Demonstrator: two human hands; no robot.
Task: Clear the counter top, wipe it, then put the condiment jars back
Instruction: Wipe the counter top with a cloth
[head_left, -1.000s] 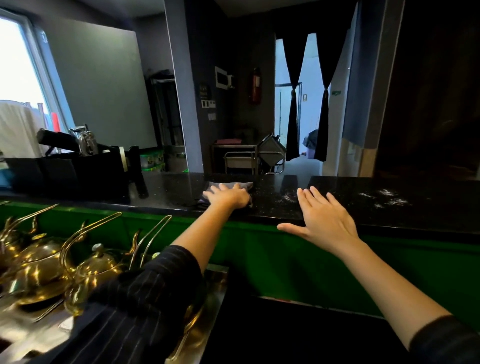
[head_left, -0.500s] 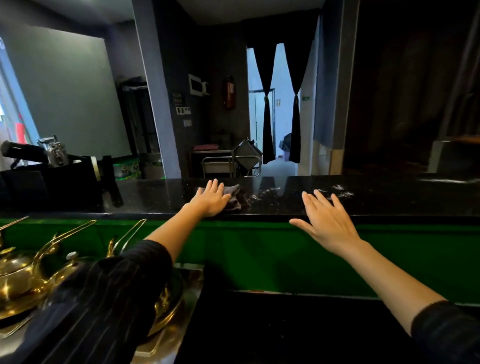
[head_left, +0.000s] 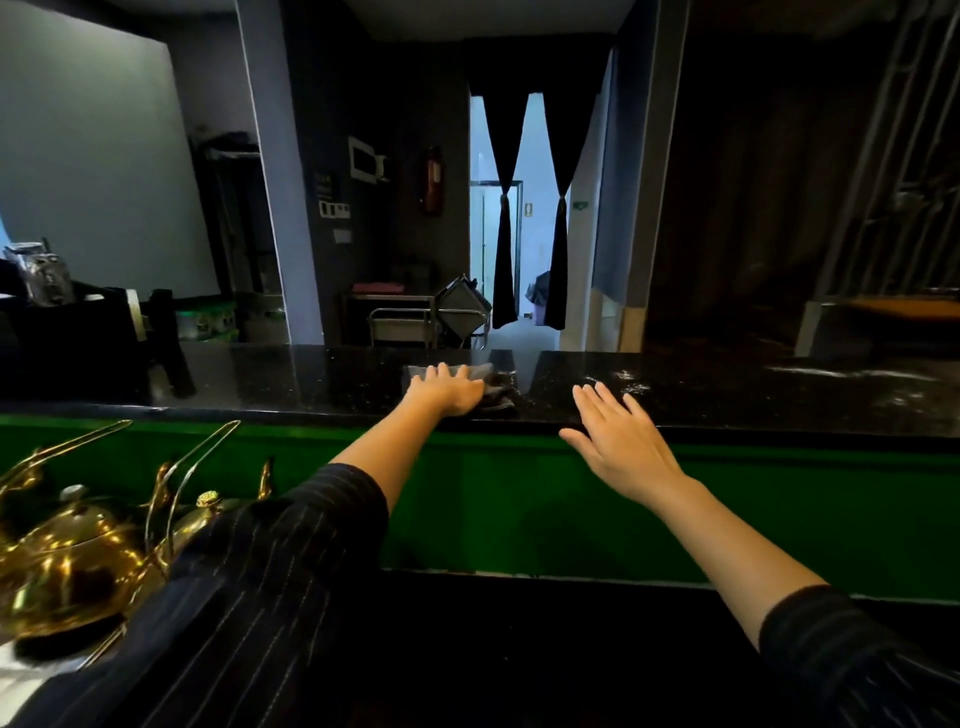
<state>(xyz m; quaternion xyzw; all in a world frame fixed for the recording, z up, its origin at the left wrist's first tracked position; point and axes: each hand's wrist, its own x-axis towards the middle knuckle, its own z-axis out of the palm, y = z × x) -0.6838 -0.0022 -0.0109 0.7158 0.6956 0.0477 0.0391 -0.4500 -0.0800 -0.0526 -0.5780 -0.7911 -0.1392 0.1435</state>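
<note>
A long black speckled counter top (head_left: 311, 384) runs across the view above a green front panel. My left hand (head_left: 447, 389) presses flat on a grey cloth (head_left: 496, 387) lying on the counter near its middle. My right hand (head_left: 618, 441) hovers with straight, spread fingers over the counter's near edge, just right of the cloth, holding nothing. White smears (head_left: 628, 375) show on the counter beyond my right hand and further right. No condiment jars are visible.
A black box-like holder (head_left: 78, 343) with a metal item on top stands at the counter's left end. Golden teapots (head_left: 67, 561) with long curved handles sit below on the left. A doorway with dark curtains (head_left: 524, 218) lies beyond the counter.
My left hand has slid the cloth rightward along the counter toward the white smears. My right hand stays flat and open near the counter edge. The view has shifted right.
</note>
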